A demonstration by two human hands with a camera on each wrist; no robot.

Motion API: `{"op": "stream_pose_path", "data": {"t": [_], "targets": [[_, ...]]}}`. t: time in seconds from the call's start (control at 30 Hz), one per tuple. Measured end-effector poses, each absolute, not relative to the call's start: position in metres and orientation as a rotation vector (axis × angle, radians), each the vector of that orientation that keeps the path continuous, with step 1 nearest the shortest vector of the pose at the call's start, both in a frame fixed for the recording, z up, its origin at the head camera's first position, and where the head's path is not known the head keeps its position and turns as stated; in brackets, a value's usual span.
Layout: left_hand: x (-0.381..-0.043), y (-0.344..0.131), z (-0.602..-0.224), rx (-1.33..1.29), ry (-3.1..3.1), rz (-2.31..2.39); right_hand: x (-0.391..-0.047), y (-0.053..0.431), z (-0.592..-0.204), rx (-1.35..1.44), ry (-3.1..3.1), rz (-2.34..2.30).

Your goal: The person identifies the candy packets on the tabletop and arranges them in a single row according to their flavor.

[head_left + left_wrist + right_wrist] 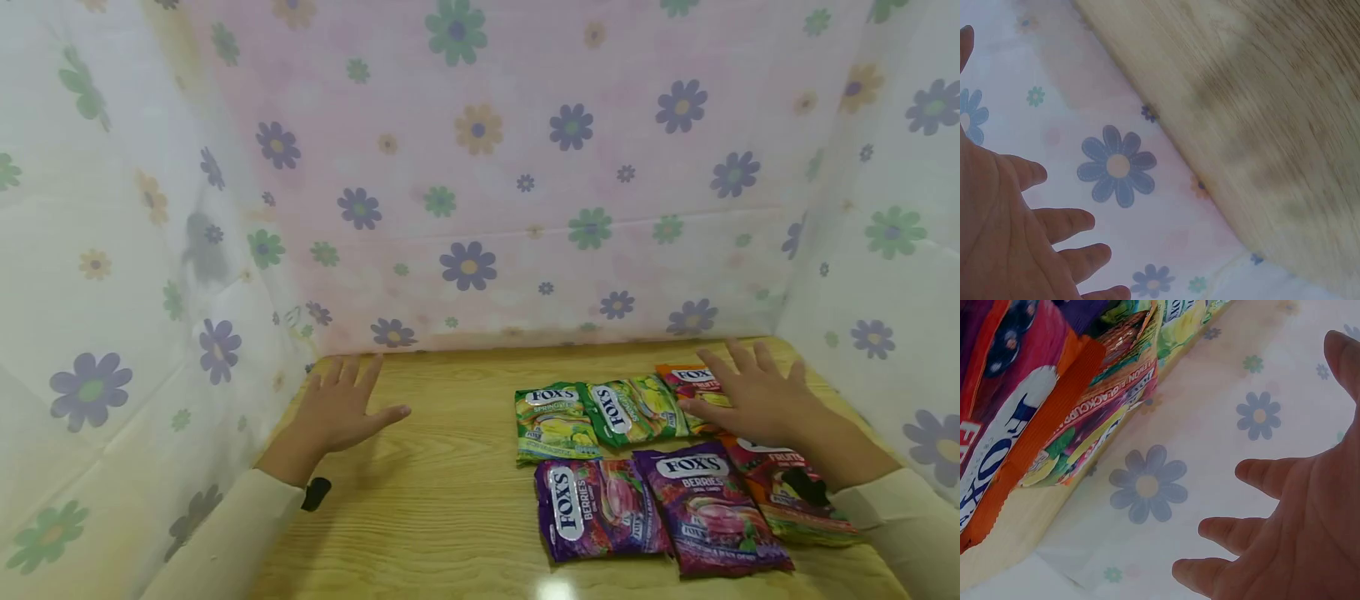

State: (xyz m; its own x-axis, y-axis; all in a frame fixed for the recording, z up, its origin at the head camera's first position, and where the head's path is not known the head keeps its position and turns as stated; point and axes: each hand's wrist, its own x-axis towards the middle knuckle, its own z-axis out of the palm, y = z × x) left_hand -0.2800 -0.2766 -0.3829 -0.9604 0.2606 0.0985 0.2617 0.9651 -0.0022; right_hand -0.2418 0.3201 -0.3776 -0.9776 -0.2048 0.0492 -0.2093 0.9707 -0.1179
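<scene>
My left hand (337, 412) is held over the left side of the wooden table, fingers spread and thumb out, holding nothing. On the right, my right hand (765, 404) is spread the same way and overlaps the Fox's candy bags in the head view. Nearest it are a red fruits bag (697, 379) behind and another red fruits bag (787, 492) under the wrist, each partly hidden. Two green Fox's bags lie to their left, one upright-facing (555, 425) and one turned sideways (637, 408). In front lie two purple berries bags, one sideways (607, 508) and one facing me (712, 508).
The wooden table (420, 500) is walled in at the back and both sides by flower-printed cloth (510, 183). In the left wrist view the table edge (1172, 144) runs along this cloth. A dark band piece (317, 493) shows at the left wrist.
</scene>
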Motion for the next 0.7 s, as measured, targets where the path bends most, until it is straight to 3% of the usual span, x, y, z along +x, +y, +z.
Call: {"op": "stream_pose_path", "data": {"t": [0.7], "targets": [[-0.290,-0.234,-0.402,-0.451,-3.043,-0.455,-0.250,0.286,-0.382,0.379,-3.052,0.464]]}}
